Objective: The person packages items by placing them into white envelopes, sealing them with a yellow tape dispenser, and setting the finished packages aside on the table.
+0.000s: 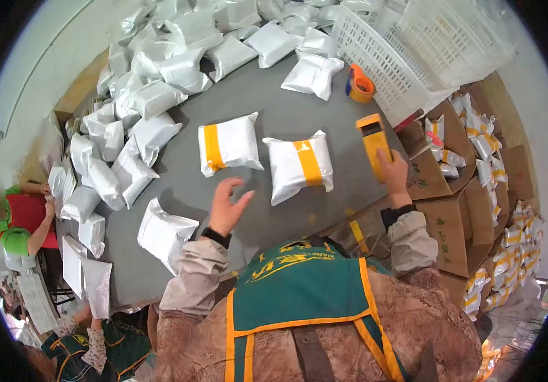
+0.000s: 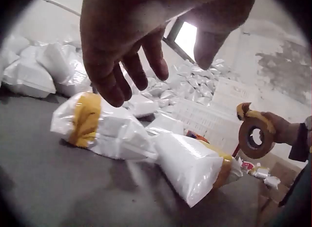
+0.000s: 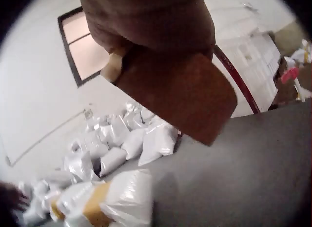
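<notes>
My right hand (image 1: 392, 170) grips a yellow tape dispenser (image 1: 372, 137) above the right side of the grey table; its brown tape roll (image 2: 254, 138) shows in the left wrist view. My left hand (image 1: 225, 207) holds nothing, its fingers spread and slightly bent over the table. Just beyond it lies a white plastic parcel (image 1: 239, 143) with a yellow tape strip near its left end. To its right sits a second white parcel (image 1: 293, 167) with yellow tape (image 1: 308, 162) across it. In the right wrist view the roll (image 3: 175, 92) hides much of the hand.
White parcels (image 1: 159, 95) pile along the table's (image 1: 223, 99) back and left. A second, orange tape dispenser (image 1: 360, 86) lies near a white plastic crate (image 1: 382, 60). Cardboard boxes (image 1: 442, 235) with taped parcels stand at right. Two other people are at the left (image 1: 28, 216).
</notes>
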Motion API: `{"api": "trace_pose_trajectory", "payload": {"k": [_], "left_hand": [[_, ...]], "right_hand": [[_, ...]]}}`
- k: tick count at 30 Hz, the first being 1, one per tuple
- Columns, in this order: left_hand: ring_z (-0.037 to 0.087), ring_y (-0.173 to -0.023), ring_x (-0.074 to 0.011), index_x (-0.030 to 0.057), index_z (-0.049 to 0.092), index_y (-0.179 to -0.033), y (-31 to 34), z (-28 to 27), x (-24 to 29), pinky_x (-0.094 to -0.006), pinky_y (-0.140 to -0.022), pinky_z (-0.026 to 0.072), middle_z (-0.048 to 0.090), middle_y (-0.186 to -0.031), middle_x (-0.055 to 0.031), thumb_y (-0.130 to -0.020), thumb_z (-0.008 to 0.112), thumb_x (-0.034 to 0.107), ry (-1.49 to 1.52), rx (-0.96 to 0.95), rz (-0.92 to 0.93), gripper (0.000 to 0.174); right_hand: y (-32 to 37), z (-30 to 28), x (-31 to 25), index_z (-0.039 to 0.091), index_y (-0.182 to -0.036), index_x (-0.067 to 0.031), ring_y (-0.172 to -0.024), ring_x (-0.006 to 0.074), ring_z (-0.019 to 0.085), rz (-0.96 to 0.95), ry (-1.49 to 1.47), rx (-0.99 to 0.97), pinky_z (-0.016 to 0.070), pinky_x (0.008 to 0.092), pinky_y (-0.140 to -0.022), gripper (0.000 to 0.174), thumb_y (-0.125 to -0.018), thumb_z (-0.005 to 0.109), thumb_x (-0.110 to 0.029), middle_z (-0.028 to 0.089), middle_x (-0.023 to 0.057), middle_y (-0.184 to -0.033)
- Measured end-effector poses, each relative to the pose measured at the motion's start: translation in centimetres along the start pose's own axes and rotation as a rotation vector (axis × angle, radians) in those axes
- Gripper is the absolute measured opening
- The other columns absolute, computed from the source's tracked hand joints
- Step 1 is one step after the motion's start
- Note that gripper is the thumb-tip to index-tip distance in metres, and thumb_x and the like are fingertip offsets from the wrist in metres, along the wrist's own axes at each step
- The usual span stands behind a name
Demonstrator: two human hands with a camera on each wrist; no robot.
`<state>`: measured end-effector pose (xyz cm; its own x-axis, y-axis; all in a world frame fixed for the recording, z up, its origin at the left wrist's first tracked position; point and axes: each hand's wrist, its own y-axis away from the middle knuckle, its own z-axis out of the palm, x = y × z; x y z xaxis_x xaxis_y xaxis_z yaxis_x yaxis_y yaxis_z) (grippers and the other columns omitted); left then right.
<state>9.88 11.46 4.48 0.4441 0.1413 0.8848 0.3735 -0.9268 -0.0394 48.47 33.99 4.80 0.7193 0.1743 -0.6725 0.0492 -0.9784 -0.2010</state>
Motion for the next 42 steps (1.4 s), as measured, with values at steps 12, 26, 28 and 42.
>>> {"api": "trace_pose_trajectory", "payload": {"k": [12, 26, 28, 42], "left_hand": [[0.027, -0.134, -0.0451, 0.0131, 0.028, -0.146, -3.8, 13.7, -1.5, -0.0478, -0.11, 0.0289, 0.023, -0.145, -0.03, -0.063, 0.085, 0.032, -0.221, -0.189, -0.055, 0.103], [0.047, -0.121, -0.0337, 0.0111, 0.032, -0.146, -3.8, 10.8, -4.9, -0.0404, -0.098, 0.0422, 0.043, -0.136, -0.0224, -0.082, 0.073, 0.027, 0.382, -0.066, -0.474, 0.078], [0.055, -0.104, -0.0206, -0.0026, 0.036, -0.14, -5.2, 9.5, -5.3, -0.0315, -0.084, 0.0479, 0.055, -0.121, -0.0135, -0.086, 0.071, 0.028, 0.7, 0.265, -0.769, 0.072], [0.064, -0.08, -0.0196, -0.0033, 0.069, -0.101, -7.3, 3.4, -12.7, -0.0331, -0.07, 0.051, 0.07, -0.093, -0.0137, -0.089, 0.063, 0.03, 0.182, 0.189, -0.586, 0.036]], "right_hand": [[-4.5, 2.3, -1.2, 0.045, -0.131, 0.0011, -0.13, 0.0384, 0.039, -0.563, 0.214, -0.36, 0.0354, 0.0443, -0.104, 0.094, -0.063, 0.079, -0.054, 0.042, 0.023, -0.138], [-8.8, 14.8, -2.4, 0.05, -0.107, 0.0032, -0.105, 0.0365, 0.047, -0.875, 0.082, -1.034, 0.0383, 0.0453, -0.094, 0.094, -0.043, 0.087, -0.055, 0.051, 0.0187, -0.108], [-7.8, 15.0, -1.8, 0.049, -0.098, 0.0009, -0.099, 0.0362, 0.047, -0.851, 0.021, -0.935, 0.0406, 0.0435, -0.087, 0.085, -0.046, 0.087, -0.055, 0.05, 0.0174, -0.1], [4.1, 10.2, -5.9, 0.056, -0.113, 0.0033, -0.103, 0.0413, 0.057, 0.033, -0.205, -0.774, 0.0459, 0.0457, -0.089, 0.063, -0.083, 0.064, -0.051, 0.06, 0.0263, -0.108]]}}
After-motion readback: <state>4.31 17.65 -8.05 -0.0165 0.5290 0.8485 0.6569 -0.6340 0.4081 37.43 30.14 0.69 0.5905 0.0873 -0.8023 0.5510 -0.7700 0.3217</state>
